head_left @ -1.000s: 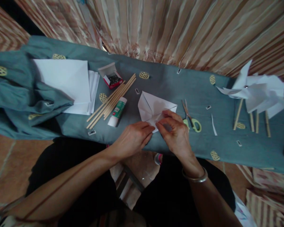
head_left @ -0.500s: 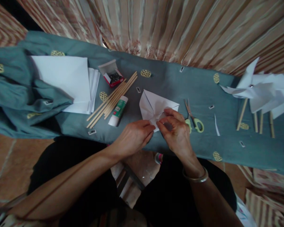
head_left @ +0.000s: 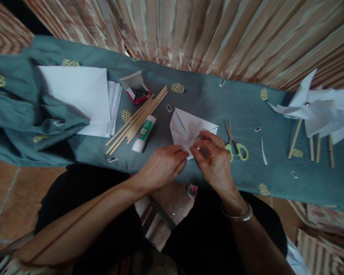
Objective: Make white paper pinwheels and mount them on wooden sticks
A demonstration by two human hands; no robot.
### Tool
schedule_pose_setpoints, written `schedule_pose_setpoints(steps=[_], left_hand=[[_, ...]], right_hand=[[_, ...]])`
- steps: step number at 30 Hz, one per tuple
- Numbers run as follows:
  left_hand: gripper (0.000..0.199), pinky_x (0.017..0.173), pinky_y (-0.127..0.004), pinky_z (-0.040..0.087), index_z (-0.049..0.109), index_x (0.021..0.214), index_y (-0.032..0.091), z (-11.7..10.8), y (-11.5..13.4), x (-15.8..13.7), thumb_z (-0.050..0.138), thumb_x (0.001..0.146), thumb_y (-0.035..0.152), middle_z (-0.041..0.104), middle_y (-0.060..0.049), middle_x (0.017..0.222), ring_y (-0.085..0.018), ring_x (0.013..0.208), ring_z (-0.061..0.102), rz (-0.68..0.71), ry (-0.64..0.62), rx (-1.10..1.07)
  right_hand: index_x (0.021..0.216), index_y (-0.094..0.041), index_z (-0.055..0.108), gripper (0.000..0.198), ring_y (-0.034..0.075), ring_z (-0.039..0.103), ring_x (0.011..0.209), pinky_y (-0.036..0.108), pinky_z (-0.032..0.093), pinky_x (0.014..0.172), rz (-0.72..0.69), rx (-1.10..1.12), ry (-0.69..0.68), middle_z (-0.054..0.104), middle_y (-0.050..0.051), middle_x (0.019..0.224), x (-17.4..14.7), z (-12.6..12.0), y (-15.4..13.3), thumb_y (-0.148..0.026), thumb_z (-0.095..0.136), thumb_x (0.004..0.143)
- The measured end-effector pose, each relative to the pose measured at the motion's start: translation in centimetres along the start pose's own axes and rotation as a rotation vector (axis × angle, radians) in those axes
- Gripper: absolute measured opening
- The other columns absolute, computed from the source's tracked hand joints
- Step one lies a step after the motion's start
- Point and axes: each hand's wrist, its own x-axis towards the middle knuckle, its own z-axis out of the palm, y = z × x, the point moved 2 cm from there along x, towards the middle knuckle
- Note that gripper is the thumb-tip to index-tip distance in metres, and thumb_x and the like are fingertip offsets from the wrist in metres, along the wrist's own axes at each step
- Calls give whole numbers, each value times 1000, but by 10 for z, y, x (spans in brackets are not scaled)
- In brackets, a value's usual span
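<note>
A white sheet of paper [head_left: 193, 124] with slits and creases lies at the near edge of the table, its near corner between my hands. My left hand [head_left: 167, 162] pinches that corner from the left. From the right, my right hand [head_left: 213, 158] pinches the paper close by, thumb and forefinger nearly meeting the left fingertips. The fingers cover part of the near corner. Just right of my right hand lie scissors [head_left: 235, 143] with pale green handles, blades slightly apart. A green and white glue stick [head_left: 144, 133] rests left of the paper.
Wooden sticks [head_left: 139, 118] lie beside a small open red box [head_left: 138, 93] of dark pieces. A stack of white paper [head_left: 77, 97] sits at left, partly under bunched tablecloth [head_left: 54, 122]. Paper pinwheels [head_left: 318, 109] on sticks lie at right. A thin paper strip [head_left: 263, 151] lies beyond the scissors.
The view has shifted very slightly. Both hands keep their pinch at the paper's near corner, with hardly any visible movement.
</note>
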Motion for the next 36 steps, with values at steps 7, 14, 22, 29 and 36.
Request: schedule_pose_setpoints(steps=[7,14,22,29,36], left_hand=[[22,72,-28,50,68,93,16,0,0,0,47,96,20,67,-5,87,-17,80,64,0,-10,3],[20,72,-30,50,68,94,15,0,-1,0,48,95,20,68,-5,90,-19,82,65,-5,-17,1],[19,71,-29,50,68,93,15,0,0,1,49,95,19,67,-5,86,-19,80,64,8,-4,5],[20,71,-30,50,67,93,14,1,-1,0,48,95,19,67,-6,89,-20,81,64,6,-7,8],[19,71,-29,50,67,90,14,2,-1,-2,51,94,22,65,-5,84,-18,78,62,43,16,39]], right_hand=[[87,-26,68,13,27,57,122,50,46,107,-4,-7,-8,63,6,128,-2,0,1,-34,59,90],[91,-24,69,11,28,57,122,48,46,106,-15,-32,-4,62,8,129,-3,0,-3,-28,59,91],[106,-28,70,22,27,57,121,48,46,106,-63,-33,-21,60,6,131,-5,1,-2,-27,52,94],[115,-27,68,30,30,52,125,49,45,106,-135,-100,-61,54,9,137,-8,5,-2,-22,45,96],[123,-19,62,37,33,46,129,51,44,101,-309,-250,-47,53,16,136,-15,17,-1,-10,44,92]])
